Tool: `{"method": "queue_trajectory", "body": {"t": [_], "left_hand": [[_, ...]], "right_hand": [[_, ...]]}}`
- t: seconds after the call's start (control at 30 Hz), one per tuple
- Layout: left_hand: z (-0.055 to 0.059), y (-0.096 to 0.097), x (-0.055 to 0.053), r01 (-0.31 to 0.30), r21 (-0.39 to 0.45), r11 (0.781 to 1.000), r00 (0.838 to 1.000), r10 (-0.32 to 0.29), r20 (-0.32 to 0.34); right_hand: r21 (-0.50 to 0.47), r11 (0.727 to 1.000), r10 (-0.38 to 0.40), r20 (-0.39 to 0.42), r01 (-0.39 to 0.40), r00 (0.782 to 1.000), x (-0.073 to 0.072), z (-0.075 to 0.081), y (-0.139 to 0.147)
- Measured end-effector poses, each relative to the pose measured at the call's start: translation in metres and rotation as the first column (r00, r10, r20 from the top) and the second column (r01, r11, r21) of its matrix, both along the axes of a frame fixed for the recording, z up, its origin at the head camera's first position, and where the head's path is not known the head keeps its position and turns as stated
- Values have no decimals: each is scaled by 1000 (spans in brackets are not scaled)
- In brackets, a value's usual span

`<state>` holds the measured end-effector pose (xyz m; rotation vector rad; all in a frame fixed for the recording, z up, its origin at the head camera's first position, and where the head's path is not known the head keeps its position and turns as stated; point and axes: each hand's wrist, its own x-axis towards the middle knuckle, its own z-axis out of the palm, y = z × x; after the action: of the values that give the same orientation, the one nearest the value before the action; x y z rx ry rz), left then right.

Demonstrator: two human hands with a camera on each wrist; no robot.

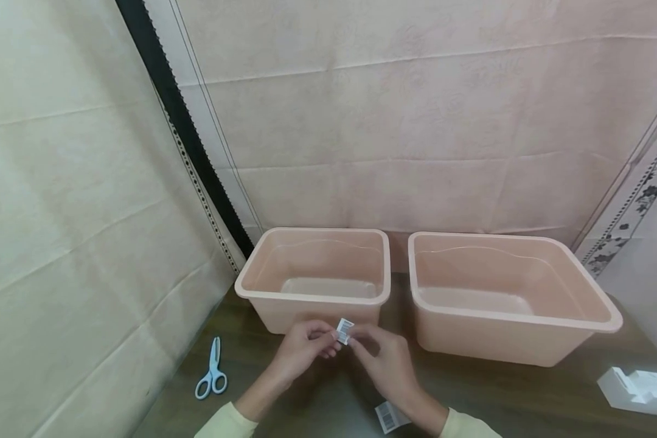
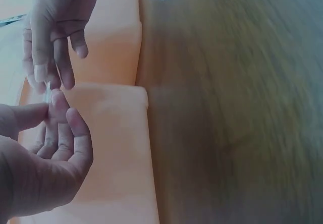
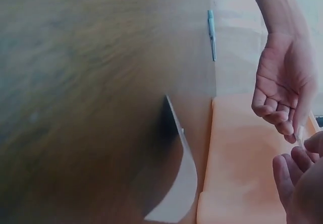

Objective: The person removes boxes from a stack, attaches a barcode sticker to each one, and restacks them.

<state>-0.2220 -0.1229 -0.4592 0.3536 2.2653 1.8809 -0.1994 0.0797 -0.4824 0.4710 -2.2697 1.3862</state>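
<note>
Between my two hands is a small white barcode label [image 1: 345, 329], raised in front of the left bin. The thumb and fingers of my left hand [image 1: 302, 349] pinch its left side. On the other side, the thumb and forefinger of my right hand [image 1: 387, 360] pinch its edge. Seen edge-on in the left wrist view, the label [image 2: 48, 93] is a thin sliver between the fingertips. A larger barcode-printed paper piece [image 1: 387, 417] lies on the table, partly hidden under my right wrist; the right wrist view shows a curved white paper [image 3: 182, 188] standing off the table.
Two pink plastic bins, a left one [image 1: 312, 300] and a right one [image 1: 487, 331], stand side by side at the back. Light blue scissors [image 1: 213, 372] lie at the left. A white block-like object [image 1: 637, 392] is at the right edge. Cloth walls [image 1: 416, 121] enclose the table.
</note>
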Motion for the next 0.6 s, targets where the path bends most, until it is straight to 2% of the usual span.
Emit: {"method": "queue_trajectory", "body": {"t": [0.1,0.17,0.23,0.33,0.43,0.6], "left_hand": [[1,-4,-2,0,-76,997,998,-4,-59],[1,-7,-2,-13,-168,986,991,-9,-131],[3,-9,-2,-46,-267,963,976,-14,-218],[6,-12,-2,-112,-367,923,943,-18,-332],[9,-15,-1,-176,-407,896,918,0,-396],[8,-20,0,-242,-391,888,907,65,-415]], "right_hand": [[-107,994,52,133,-38,990,-3,2,-2],[-164,985,79,205,-45,976,-4,3,-4],[-195,980,96,249,-47,964,-7,3,-5],[-199,979,105,271,-51,957,-10,3,-7],[-216,974,131,289,-69,948,-13,3,-11],[-290,955,170,344,-68,923,-17,1,-22]]}}
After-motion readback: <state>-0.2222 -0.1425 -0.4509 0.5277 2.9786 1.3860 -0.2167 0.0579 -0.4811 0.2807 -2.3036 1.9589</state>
